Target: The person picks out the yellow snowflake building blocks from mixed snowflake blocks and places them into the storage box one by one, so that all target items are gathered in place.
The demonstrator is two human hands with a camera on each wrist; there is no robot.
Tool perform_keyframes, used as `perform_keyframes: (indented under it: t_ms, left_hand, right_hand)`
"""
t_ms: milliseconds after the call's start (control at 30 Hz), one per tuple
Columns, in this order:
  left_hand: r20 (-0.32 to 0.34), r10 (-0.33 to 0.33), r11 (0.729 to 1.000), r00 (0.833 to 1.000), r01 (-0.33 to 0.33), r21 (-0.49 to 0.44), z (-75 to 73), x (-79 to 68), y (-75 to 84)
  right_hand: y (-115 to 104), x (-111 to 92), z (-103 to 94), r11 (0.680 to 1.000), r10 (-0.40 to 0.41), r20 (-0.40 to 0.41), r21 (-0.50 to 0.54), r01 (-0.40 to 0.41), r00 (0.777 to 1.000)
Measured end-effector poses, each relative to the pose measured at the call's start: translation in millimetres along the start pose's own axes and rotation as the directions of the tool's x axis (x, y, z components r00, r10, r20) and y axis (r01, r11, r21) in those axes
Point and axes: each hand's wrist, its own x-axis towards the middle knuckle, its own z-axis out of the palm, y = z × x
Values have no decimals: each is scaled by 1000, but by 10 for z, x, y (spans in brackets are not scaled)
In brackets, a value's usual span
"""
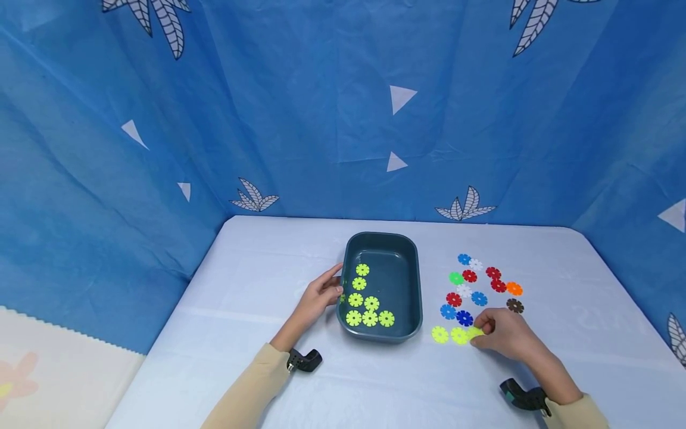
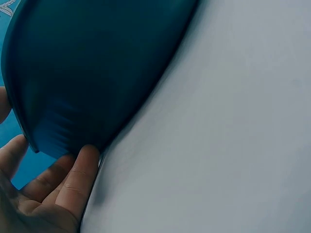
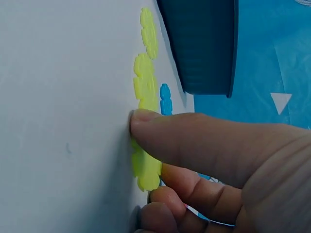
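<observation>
Inside the dark teal plastic basin (image 1: 404,298) lie several yellow-green notched discs (image 1: 370,318), flower-shaped building pieces. My left hand (image 1: 320,293) holds the basin's left side, thumb by the rim; in the left wrist view its fingers (image 2: 80,179) touch the outer wall. Right of the basin, my right hand (image 1: 504,333) pinches a yellow notched disc (image 3: 146,167) at the table surface, its thumb (image 3: 175,136) across the piece. Two more yellow discs (image 1: 440,335) lie in line just left of it. The right hand's other fingers are curled and partly hidden.
Beyond the right hand lie several loose notched discs: blue (image 1: 464,318), red (image 1: 454,299), white (image 1: 475,264), green (image 1: 456,278), orange (image 1: 514,288) and brown (image 1: 515,305). A white cloth covers the table (image 1: 257,268). Blue printed fabric (image 1: 321,119) hangs behind and at both sides.
</observation>
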Motion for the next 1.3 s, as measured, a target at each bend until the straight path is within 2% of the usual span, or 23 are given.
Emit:
perform_keyframes:
  t_ms: [367,700,900,1067,1300]
  left_hand:
    - [1,-2,1000,1000,2,-8,2,2,-19]
    - [-1,-8,1000,1000,8,-4,-2,4,-37]
    - [-3,-9,1000,1000,9,-6,-1,5,-31]
    - [-1,-5,1000,1000,5,-7,-1,7,-25]
    - [2,-8,1000,1000,8,-8,-3,1,-18]
  right_hand:
    - [19,-20,-10,999,3,-8,35,-2,1000]
    - [110,-30,-1,994,-11,-57,108,17,998]
    - [134,-57,-35,977,-19,-54,209,30,998]
    - [148,-50,-40,953,6,-39,302,6,999]
    - [160,-26,-34,942,31,-14,334,-24,999]
